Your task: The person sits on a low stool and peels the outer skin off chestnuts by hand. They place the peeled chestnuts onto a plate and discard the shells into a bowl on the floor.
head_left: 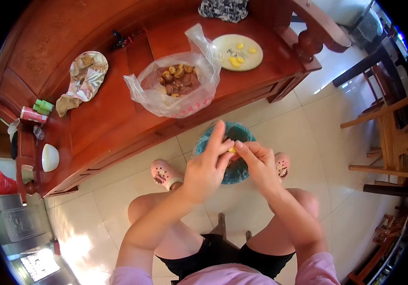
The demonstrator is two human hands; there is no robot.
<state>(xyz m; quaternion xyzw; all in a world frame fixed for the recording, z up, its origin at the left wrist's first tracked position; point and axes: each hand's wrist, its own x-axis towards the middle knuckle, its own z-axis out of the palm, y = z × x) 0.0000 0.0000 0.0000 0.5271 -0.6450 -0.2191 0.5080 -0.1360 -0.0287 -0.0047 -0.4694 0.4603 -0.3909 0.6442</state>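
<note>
Between my hands is a small yellow piece, which looks like a chestnut kernel (233, 149). My left hand (205, 167) pinches it from one side, with the index finger stretched out away from it. My right hand (258, 164) has thumb and fingers closed on its other side. Both hands are above a bin (235, 178) with a teal liner on the floor, which they partly hide. A clear plastic bag (166, 107) on the wooden bench holds several brown chestnuts (179, 72). To its right, a pale plate (243, 42) carries several yellow kernels (236, 61).
The red-brown wooden bench (99, 128) runs across the far side. On it are a white bowl (50, 157), a can (33, 115), a patterned cloth item (86, 76) and a black-and-white cloth (224, 9). Wooden chairs (389, 135) stand at the right. My clogs (166, 173) flank the bin.
</note>
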